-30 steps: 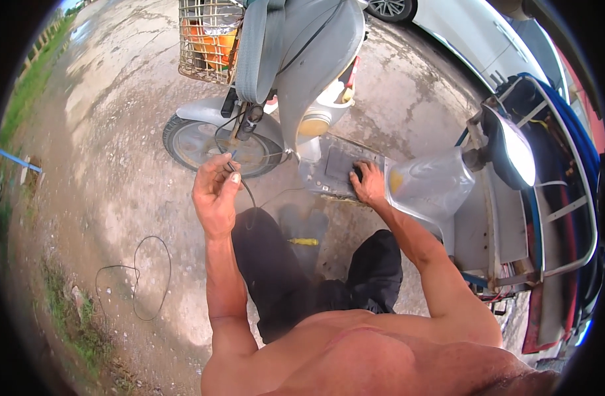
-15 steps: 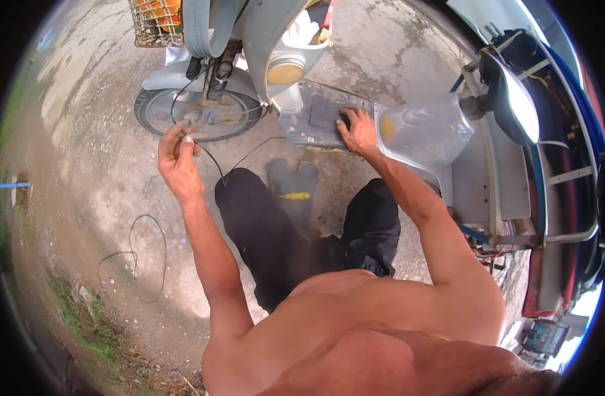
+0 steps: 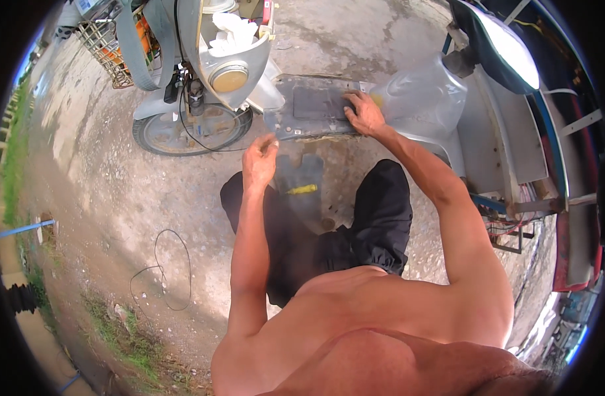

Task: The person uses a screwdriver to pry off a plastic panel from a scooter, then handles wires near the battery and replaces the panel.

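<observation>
My left hand (image 3: 261, 158) is in front of the scooter's footboard (image 3: 302, 123), its fingers pinched together on a thin black cable (image 3: 206, 146). That cable runs left past the front wheel (image 3: 183, 148) and up toward the fork; its other end past my fingers is hidden. My right hand (image 3: 364, 113) rests on the rear part of the footboard, beside a dark rectangular panel (image 3: 319, 103), with its fingers stretched out and nothing held. Between my knees, a yellow-handled tool (image 3: 302, 189) lies on a flat grey piece (image 3: 309, 173) on the ground.
A wire basket (image 3: 107, 56) with orange things hangs at the front, by a grey strap (image 3: 134, 53). White cloth or paper (image 3: 233, 32) sits in the front compartment. A loose loop of thin wire (image 3: 190, 264) lies on the ground at left. A mirror (image 3: 507, 46) and metal frame stand at right.
My left hand has moved right, from beside the front wheel to near the footboard, drawing the black cable along. My right hand stays on the footboard. The whole view has shifted somewhat.
</observation>
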`<state>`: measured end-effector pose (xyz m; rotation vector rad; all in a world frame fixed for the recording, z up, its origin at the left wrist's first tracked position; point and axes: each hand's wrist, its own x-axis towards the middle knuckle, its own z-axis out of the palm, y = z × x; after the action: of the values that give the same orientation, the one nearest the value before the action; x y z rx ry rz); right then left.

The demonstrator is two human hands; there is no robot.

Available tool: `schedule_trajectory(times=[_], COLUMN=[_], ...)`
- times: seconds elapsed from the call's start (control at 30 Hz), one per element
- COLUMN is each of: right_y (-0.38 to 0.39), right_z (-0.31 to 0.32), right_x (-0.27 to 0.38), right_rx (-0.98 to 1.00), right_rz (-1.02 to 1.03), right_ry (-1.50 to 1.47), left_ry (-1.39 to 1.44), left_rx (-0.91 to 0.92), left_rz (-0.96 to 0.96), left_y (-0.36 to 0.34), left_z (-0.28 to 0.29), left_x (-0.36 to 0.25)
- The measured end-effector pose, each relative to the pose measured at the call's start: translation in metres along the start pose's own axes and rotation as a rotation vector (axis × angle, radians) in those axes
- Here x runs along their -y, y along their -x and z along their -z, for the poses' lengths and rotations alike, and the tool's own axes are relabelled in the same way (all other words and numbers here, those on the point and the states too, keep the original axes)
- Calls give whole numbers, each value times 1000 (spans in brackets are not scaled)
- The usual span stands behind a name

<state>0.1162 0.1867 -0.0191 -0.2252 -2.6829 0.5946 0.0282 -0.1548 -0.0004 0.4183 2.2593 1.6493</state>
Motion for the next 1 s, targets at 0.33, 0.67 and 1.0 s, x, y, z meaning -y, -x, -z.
schedule_trajectory(times=[0.33,0.67,1.0], right_y=[33,32,33], right_z=[-6,0,5], right_x=[7,2,-1], right_rx=[-119,-188,-222], right_rz=[-38,-55,-63], right_ry=[26,-76,-170], left_ry=[-525,374,721], left_rx=[-111,210,280], left_rz=[-129,448,125], left_y=[-89,-111,-7], left_z=[-110,-99,-11], left_x=[-18,-41,-4])
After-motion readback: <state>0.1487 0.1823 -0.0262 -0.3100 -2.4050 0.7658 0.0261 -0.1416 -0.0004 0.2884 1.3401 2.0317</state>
